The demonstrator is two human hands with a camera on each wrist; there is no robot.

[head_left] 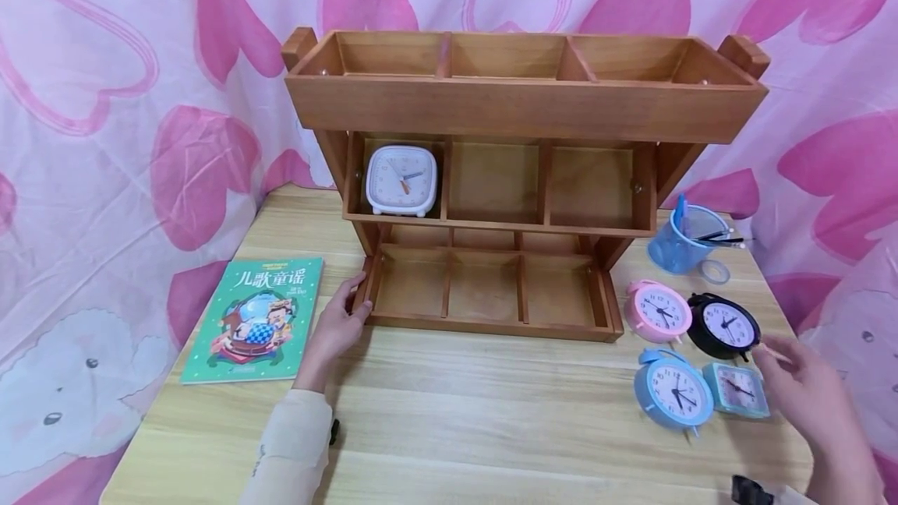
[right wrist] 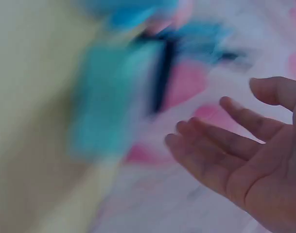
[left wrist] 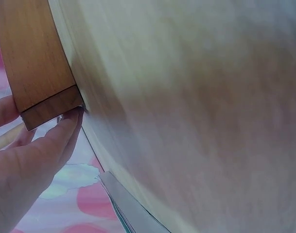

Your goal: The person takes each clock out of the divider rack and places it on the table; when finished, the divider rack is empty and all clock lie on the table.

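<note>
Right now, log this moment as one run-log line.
left hand: touches wooden shelf | right hand: open beside black clock | white clock: middle tier

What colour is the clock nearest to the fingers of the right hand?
The clock is black with a white face; the head view shows it best.

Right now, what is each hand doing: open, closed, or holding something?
Left hand: open, fingers touching the wooden shelf's lower left corner.
Right hand: open, holding nothing, beside the black clock.
</note>
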